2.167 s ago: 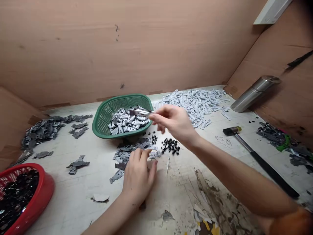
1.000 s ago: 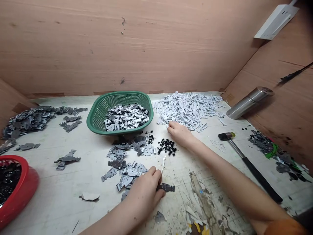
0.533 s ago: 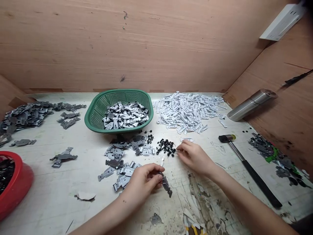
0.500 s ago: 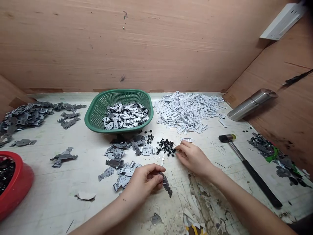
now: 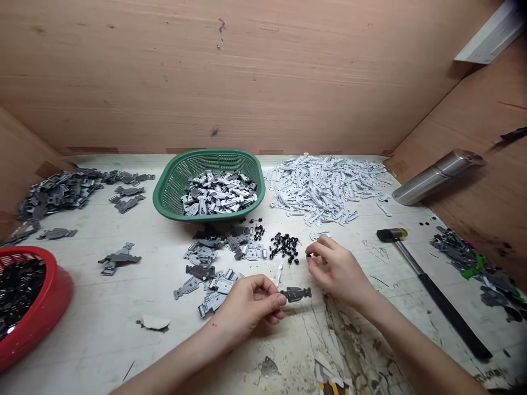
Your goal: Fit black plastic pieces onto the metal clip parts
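My left hand pinches a dark grey flat plastic piece at one end, its other end pointing right. A thin white strip shows just beyond the fingertips; whether it is held I cannot tell. Between thumb and forefinger, my right hand grips a small black part. That hand is just right of a cluster of similar small black parts on the table. Left of my left hand lie loose grey plastic pieces, some overlapping.
A green basket holds grey and white pieces. Behind is a heap of white strips. A hammer and a leaning metal cylinder are at right. A red basket and a grey heap occupy the left.
My right hand has drawn back from the black cluster with one small black part. My left hand has turned the grey piece from slanting downward to nearly level. The view has shifted slightly.
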`<state>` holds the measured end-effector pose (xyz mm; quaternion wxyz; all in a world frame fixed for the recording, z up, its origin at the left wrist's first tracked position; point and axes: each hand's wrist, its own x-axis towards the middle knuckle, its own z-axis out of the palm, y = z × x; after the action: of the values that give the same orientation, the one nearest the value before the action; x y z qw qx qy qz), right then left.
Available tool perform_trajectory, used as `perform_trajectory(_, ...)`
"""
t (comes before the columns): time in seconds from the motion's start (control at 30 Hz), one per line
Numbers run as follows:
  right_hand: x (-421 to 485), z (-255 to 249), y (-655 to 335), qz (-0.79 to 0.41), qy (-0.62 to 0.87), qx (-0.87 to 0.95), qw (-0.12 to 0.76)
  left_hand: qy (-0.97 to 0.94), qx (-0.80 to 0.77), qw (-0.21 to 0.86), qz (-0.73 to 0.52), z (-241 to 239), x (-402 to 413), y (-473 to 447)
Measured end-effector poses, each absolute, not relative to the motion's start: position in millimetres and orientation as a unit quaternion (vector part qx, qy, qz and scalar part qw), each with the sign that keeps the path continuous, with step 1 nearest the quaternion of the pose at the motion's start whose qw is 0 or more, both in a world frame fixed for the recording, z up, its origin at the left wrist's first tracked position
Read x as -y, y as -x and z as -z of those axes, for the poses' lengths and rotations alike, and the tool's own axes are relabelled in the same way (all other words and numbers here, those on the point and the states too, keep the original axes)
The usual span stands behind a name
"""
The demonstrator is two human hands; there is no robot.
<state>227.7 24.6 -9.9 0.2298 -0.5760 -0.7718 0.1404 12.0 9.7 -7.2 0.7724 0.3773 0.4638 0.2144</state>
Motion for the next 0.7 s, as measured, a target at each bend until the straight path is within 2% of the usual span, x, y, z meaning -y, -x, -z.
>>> perform_trajectory(0.1, -22.3, 4.9, -232.2, -0.174, 0.576, 0.755, 0.261, -0.387, -0.485, 0.761, -0.188, 5.0, -8.8, -12.1)
perform_trajectory(0.3, -22.0, -4.5, -240.6, -0.199, 0.591, 0.745, 0.239, -0.416, -0.488, 0.749, -0.167, 8.0, -8.6, -11.2)
perform_trajectory(0.53, 7.6, -19.2, -211.1, -0.324, 0.514, 0.722, 0.331, -0.436, -0.503, 0.725, -0.177, 4.7, -8.4, -12.0)
perform_trajectory(0.7, 26.2, -7.1, -186.5, -0.243, 0.471, 0.781, 0.331, -0.425, -0.508, 0.725, -0.190, -2.1, -8.2, -13.9)
